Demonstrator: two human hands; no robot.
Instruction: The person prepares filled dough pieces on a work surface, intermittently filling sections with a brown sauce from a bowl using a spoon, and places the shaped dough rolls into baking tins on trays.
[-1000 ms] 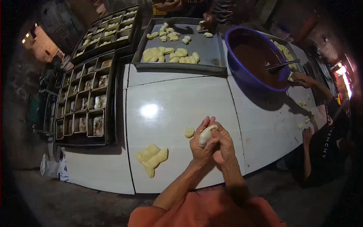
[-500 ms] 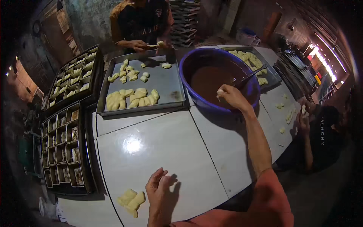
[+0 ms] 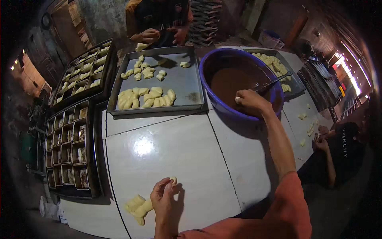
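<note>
At the far left, dark divided trays (image 3: pixel 65 149) hold small moulds whose contents are too dim to make out, and above them a second rack (image 3: pixel 85 69) carries pale dough pieces. Low on the white table (image 3: pixel 179 151), a small pile of shaped dough (image 3: pixel 137 207) lies just left of the person's left hand (image 3: pixel 163 197), whose fingers curl around a small dough piece (image 3: pixel 173 180) at the fingertips; how tightly it is pinched cannot be told. Beyond, a grey metal tray (image 3: pixel 187 85) bears rows of dough pieces, and across it another person's hands (image 3: pixel 149 36) work at the table's edge, the body cut off by the frame. The right hand (image 3: pixel 248 101) reaches out to the rim of the blue basin (image 3: pixel 219 63) of brown filling, fingers closed on something small and pale that is mostly hidden. A utensil handle (image 3: pixel 272 83) rests in the basin. At the right, a seated person in dark clothes (image 3: pixel 342 147) is partly lost in shadow.
</note>
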